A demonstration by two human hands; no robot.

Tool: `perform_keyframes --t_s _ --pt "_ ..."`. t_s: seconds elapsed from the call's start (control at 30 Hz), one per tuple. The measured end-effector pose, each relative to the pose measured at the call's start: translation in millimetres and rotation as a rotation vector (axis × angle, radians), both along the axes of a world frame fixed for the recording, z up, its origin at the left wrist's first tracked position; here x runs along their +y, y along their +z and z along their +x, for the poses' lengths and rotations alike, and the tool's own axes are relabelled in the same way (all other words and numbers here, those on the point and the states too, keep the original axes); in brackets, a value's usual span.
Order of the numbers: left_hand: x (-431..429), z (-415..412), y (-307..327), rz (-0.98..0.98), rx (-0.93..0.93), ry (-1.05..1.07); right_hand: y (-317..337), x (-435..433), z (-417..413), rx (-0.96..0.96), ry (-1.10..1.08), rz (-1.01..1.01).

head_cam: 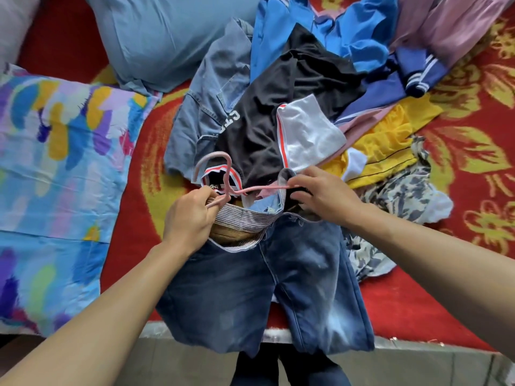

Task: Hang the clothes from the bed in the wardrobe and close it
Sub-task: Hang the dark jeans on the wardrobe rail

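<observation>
While the jeans (250, 288) lie on the red bed cover (418, 316), their legs hang over the bed's near edge (156, 328) at 6 o'clock, above the grey floor (181, 358). The left hand (189, 215) has its fingers curled tight round the left end of the pink hanger (259, 189) and the striped inside of the waistband. The right hand (326, 196) pinches the hanger's right end with bent fingers. The hook points to 11 o'clock, over a black T-shirt (278, 107). From 12 to 3 o'clock more clothes fill the bed: a denim shirt (211, 101), white shorts (306, 132), a blue jacket (348, 32). A colourful pillow (55, 162) sits at 9 o'clock, with a thin strip of bare cover between it and the jeans. More bare cover shows at 4 o'clock.
</observation>
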State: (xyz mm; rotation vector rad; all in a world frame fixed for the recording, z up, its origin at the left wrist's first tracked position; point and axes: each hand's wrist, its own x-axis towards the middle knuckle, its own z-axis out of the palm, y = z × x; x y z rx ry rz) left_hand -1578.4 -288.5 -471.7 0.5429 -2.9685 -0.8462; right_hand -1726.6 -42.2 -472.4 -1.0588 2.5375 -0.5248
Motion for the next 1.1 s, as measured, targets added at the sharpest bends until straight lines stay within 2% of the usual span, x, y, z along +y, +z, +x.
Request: perform_keyframes --t_s 0.13,0.27,0.33,0.47,0.53,0.67,0.73,0.83,0.9,0.97,1.1 --pt "-22.2 12.2 2.2 -0.050 -0.061 -0.072 1.5 16.9 -12.9 0.246 0.018 0.033" --pt "-50.2 26.7 -0.5 -0.139 -0.111 0.004 -0.3 34.3 -17.6 0.389 -0.081 0.030" --pt "-50.6 27.7 -0.3 -0.108 -0.081 0.065 -0.8 37.8 -14.9 0.378 -0.080 0.003" --pt "-35.1 12.7 2.1 0.145 -0.094 0.152 2.1 33.4 -4.0 0.303 -0.046 -0.003" --pt "-27.6 8.2 1.9 0.224 -0.096 0.173 3.5 30.4 -4.8 0.276 -0.070 0.084" --pt "-28.2 6.4 4.1 0.212 0.020 0.299 -3.5 34.6 -14.2 0.179 -0.140 0.274" --pt "-24.9 5.3 7.3 0.289 -0.026 0.220 -7.9 34.1 -15.2 0.116 -0.206 0.201" --pt "-11.1 7.5 0.4 0.356 -0.227 -0.078 -9.7 25.6 -10.3 0.097 -0.247 0.077" --pt "-4.3 9.7 -16.2 0.262 -0.281 -0.201 -9.0 23.3 -5.6 0.077 -0.206 0.042" --pt "-1.8 11.3 -34.3 0.135 -0.257 -0.268 -7.8 27.0 -3.4 0.025 -0.203 0.012" --pt "11.7 14.2 -39.4 -0.163 -0.280 -0.390 6.3 40.1 -21.3 -0.100 -0.472 -0.022"
